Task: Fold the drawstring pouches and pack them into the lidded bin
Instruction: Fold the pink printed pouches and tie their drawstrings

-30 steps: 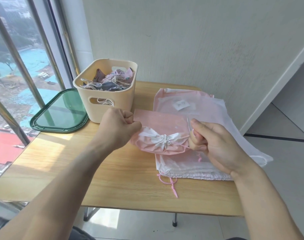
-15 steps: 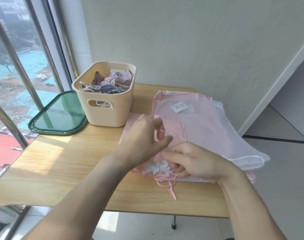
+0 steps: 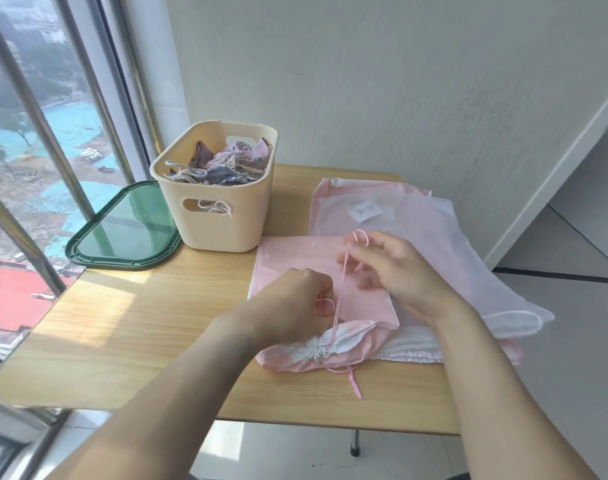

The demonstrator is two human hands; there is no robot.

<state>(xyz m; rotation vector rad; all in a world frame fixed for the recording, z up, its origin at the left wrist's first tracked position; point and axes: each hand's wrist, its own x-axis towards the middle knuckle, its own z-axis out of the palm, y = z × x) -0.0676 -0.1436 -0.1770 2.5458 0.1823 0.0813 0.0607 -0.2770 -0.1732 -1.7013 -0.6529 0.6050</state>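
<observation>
Wooden table [image 3: 129, 327], both hands [image 3: 295, 299] [image 3: 396, 268] pinching pink drawstring [image 3: 342, 289]

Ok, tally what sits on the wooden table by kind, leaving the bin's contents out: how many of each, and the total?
Cream plastic bin: 1
Green plastic lid, off the bin, lying flat beside it: 1
Small pink drawstring pouch being worked on: 1
Stack of larger pink and white fabric bags, number of layers unclear: 1
Total: 4

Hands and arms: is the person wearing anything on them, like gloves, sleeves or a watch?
No. The left hand and right hand are bare, with no gloves, and I see no rings. Both forearms are bare too: no sleeves, watch or bracelet in view.
</observation>
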